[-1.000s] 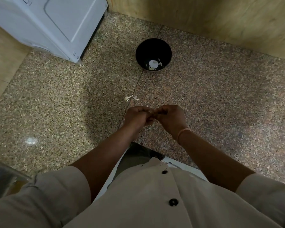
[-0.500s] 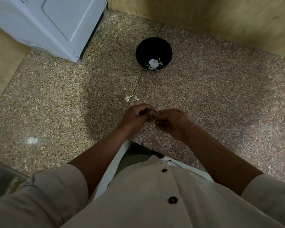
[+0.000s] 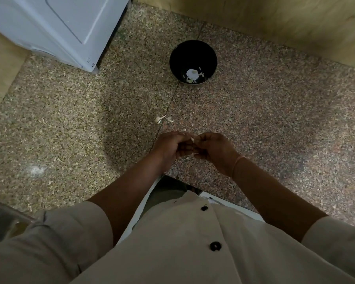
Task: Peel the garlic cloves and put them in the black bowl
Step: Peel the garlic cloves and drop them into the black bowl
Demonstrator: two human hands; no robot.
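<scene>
My left hand (image 3: 172,148) and my right hand (image 3: 212,149) meet above the speckled floor, fingers curled toward each other. Between the fingertips they pinch a small pale garlic clove (image 3: 192,139), mostly hidden by the fingers. The black bowl (image 3: 193,52) stands on the floor well beyond my hands, with a white garlic piece (image 3: 192,74) and scraps of skin in its bottom. A loose garlic clove (image 3: 158,119) and a bit of skin (image 3: 170,119) lie on the floor between the bowl and my hands.
A white appliance (image 3: 55,27) stands at the far left corner. A wooden wall (image 3: 275,19) runs behind the bowl. The stone floor (image 3: 275,124) stretches to both sides. My pale buttoned shirt (image 3: 193,242) fills the bottom of the view.
The hands stay together over the same spot, working the clove. The right hand has turned a little, and a pale tip of the clove now shows between the fingertips.
</scene>
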